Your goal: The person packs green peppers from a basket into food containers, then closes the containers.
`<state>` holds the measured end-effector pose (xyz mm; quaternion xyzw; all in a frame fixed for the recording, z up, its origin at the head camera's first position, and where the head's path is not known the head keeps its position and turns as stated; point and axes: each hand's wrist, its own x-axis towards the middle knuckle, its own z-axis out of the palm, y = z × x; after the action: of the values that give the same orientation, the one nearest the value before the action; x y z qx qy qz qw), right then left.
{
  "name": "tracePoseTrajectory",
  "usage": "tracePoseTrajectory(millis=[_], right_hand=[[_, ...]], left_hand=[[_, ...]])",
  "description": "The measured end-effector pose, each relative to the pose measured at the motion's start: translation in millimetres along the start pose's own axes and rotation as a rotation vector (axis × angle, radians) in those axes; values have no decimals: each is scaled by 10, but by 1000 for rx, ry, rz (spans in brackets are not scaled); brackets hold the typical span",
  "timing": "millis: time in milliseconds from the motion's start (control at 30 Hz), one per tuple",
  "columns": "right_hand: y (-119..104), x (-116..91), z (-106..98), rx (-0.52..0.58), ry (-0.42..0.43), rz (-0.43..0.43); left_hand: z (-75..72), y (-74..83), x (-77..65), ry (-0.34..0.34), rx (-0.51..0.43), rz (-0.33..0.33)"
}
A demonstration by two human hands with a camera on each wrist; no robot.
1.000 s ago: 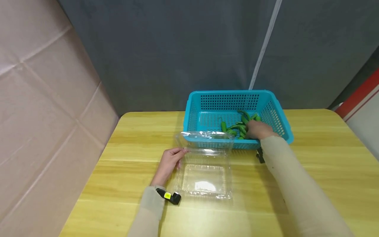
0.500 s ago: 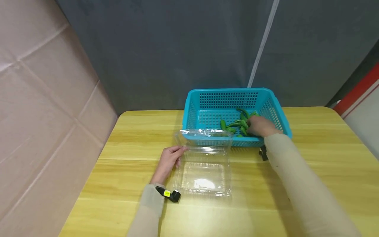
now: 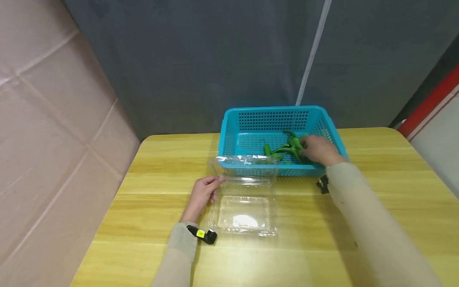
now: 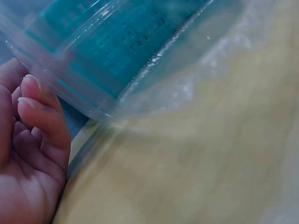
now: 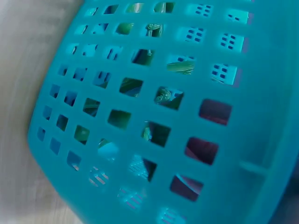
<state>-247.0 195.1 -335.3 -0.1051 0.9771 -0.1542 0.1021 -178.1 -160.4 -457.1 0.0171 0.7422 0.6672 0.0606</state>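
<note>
A clear plastic clamshell container (image 3: 244, 211) stands open on the table, its lid raised against the basket's front. My left hand (image 3: 201, 197) pinches its left edge near the fold between thumb and fingers; the left wrist view shows those fingers (image 4: 44, 109) bent beside the clear plastic. Several green chili peppers (image 3: 287, 149) lie in the blue basket (image 3: 258, 111). Over the right part of the pile, my right hand (image 3: 320, 150) reaches in, thumb and fingers around a green pepper, with some fingertips hidden. In the right wrist view the basket wall (image 5: 187, 126) covers most of that hand.
The basket sits at the back of the wooden table (image 3: 161, 167), before a dark grey curtain (image 3: 197, 71). A pale padded wall (image 3: 53, 139) flanks the left side. A red and white panel (image 3: 435, 107) borders the right.
My right hand has shifted slightly right and back within the basket, and some peppers by its fingers have moved. The left hand stays at the container's edge. The head view has shifted a little.
</note>
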Motion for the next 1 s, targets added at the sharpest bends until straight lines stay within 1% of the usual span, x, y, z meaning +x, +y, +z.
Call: tracePoseTrajectory(millis=[167, 433, 567, 667, 800, 1000], right_hand=[[13, -16, -8, 34, 49, -4], [23, -117, -48, 73, 175, 10], [8, -193, -87, 78, 226, 17], [-9, -244, -113, 76, 280, 8], [-43, -301, -145, 80, 360, -19], [-120, -410, -227, 111, 446, -32]], left_hand=[[-6, -13, -7, 19, -11, -11], [2, 11, 6, 7, -37, -2], [23, 155, -56, -7, -47, -9], [39, 263, -106, -6, -37, -14], [38, 270, -109, -1, -27, -13], [45, 277, -114, -1, -22, -11]])
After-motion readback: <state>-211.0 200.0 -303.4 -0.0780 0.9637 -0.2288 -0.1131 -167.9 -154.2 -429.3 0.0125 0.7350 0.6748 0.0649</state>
